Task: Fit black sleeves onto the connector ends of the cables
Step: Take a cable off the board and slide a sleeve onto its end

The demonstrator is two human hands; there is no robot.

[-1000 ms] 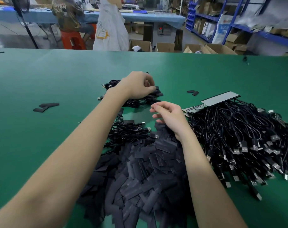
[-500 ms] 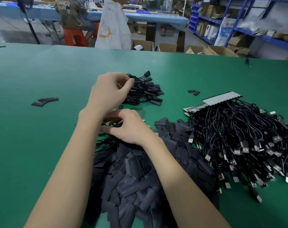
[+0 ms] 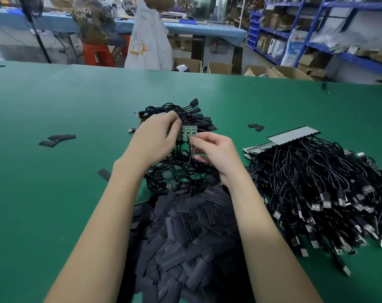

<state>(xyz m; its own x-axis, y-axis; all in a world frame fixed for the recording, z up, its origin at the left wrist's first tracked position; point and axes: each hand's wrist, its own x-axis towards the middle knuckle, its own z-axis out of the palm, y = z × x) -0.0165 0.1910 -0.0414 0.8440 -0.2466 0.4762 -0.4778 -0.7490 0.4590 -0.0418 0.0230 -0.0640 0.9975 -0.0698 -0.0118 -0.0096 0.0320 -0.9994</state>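
Head view shows my left hand [image 3: 157, 136] gripping a small green board [image 3: 186, 133] above the tabletop [image 3: 54, 193] while my right hand [image 3: 216, 154] pinches its limp, light cable [image 3: 191, 154], best held near the stiff end.

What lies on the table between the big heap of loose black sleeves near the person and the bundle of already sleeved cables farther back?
In the head view, a tangle of unsleeved cables, with both hands above it.
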